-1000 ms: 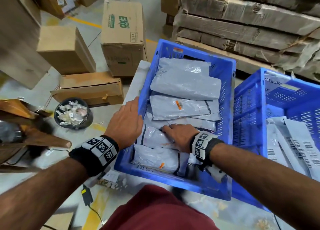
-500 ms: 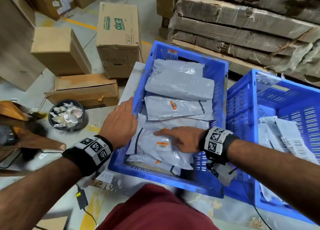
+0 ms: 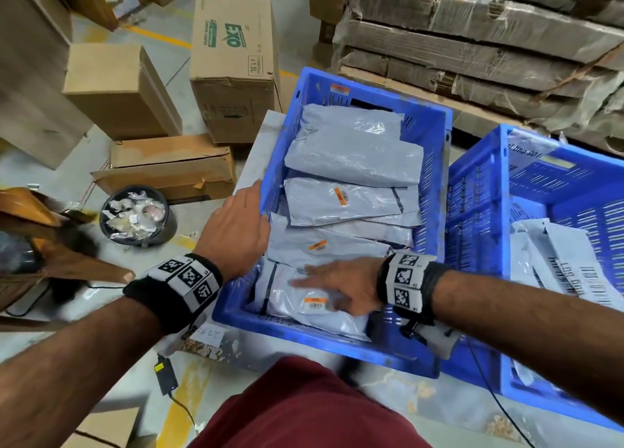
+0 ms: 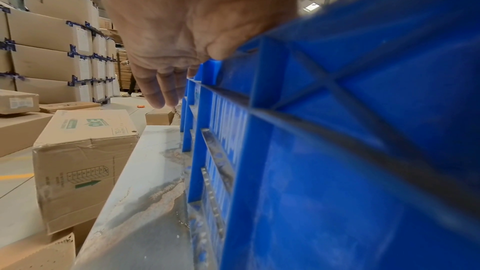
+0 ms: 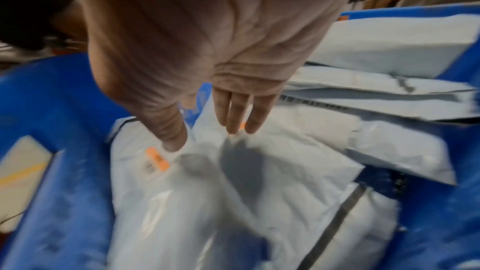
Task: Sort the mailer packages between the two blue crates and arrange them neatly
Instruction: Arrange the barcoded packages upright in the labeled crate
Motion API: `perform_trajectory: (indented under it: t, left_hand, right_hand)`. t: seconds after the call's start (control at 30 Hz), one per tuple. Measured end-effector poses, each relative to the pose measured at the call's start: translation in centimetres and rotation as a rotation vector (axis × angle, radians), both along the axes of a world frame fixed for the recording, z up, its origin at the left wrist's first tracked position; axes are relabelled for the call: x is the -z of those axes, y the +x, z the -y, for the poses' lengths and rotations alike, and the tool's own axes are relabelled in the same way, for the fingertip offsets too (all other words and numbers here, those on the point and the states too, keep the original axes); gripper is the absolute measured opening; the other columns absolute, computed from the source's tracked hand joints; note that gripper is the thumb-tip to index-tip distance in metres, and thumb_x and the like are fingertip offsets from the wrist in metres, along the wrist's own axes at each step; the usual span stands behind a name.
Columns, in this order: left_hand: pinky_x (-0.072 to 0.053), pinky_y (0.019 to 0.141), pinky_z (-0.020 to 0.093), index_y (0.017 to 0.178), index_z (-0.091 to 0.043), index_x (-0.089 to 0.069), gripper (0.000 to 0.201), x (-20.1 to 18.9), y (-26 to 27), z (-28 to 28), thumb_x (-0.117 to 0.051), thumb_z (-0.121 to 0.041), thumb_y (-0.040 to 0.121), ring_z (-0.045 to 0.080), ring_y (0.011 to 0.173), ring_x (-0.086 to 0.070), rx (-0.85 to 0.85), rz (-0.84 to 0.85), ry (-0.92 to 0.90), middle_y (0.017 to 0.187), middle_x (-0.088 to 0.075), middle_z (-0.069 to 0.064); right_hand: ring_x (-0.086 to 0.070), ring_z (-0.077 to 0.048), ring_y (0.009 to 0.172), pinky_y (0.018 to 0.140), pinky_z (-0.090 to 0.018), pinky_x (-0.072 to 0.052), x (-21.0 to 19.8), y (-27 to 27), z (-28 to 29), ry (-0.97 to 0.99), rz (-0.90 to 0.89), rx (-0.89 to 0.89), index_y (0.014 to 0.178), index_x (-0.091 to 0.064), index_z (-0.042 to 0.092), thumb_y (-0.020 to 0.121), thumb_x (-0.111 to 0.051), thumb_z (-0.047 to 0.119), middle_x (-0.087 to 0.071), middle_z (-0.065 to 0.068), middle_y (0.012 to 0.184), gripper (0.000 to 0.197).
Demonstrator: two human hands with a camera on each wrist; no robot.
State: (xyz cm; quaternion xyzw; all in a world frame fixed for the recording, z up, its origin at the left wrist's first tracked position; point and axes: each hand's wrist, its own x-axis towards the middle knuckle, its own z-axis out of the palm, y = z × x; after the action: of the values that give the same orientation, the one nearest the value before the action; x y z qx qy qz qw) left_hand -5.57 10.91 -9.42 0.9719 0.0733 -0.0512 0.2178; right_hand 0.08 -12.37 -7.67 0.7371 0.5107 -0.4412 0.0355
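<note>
The left blue crate (image 3: 304, 343) holds several grey mailers laid in an overlapping row. My right hand (image 3: 337, 289) lies flat, fingers straight, on the nearest mailer (image 3: 287, 299), which bears an orange barcode label. In the right wrist view the fingertips (image 5: 233, 118) touch that mailer (image 5: 207, 202) inside the crate (image 5: 52, 130). My left hand (image 3: 236, 224) rests on the crate's left rim. Seen from the left wrist, its fingers (image 4: 161, 89) hang straight beside the outer wall (image 4: 337, 151); the thumb is hidden. The right blue crate (image 3: 540, 184) holds white barcoded mailers (image 3: 567, 272).
Both crates stand on a grey table (image 3: 256, 150). On the floor to the left are cardboard boxes (image 3: 233, 66) and a black bin of scrap paper (image 3: 136, 216). A stack of flattened cardboard (image 3: 472, 42) lies behind the crates. A black adapter with a cable (image 3: 165, 373) hangs near the table's front.
My right hand has slid toward me from the middle mailers onto the nearest one, which now lies flatter on top with its label showing. My left hand has stayed on the rim.
</note>
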Motion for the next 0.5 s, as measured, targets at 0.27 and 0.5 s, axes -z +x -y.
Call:
perform_trajectory:
  t: [0.27,0.5]
  left_hand:
    - [-0.045,0.094,0.046,0.154,-0.006,-0.025,0.059,0.1,0.0,0.0,-0.043,-0.025,0.101,0.03,0.109,-0.051,0.011,0.016,0.003,0.13,-0.051,0.014]
    - [-0.045,0.094,0.047,0.154,-0.008,-0.025,0.06,0.2,0.1,-0.1,-0.038,-0.029,0.099,0.03,0.109,-0.051,0.006,0.019,-0.006,0.129,-0.051,0.013]
  right_hand:
    - [-0.035,-0.029,0.138,0.106,-0.041,-0.044,0.6,4.2,1.2,-0.056,0.419,0.021,0.156,-0.02,0.037,0.089,-0.065,0.031,-0.02,-0.006,0.156,0.081]
    - [-0.037,-0.027,0.136,0.103,-0.038,-0.045,1.8,3.6,-1.3,-0.049,0.417,0.051,0.151,-0.034,0.037,0.085,-0.073,0.022,-0.024,-0.006,0.154,0.078]
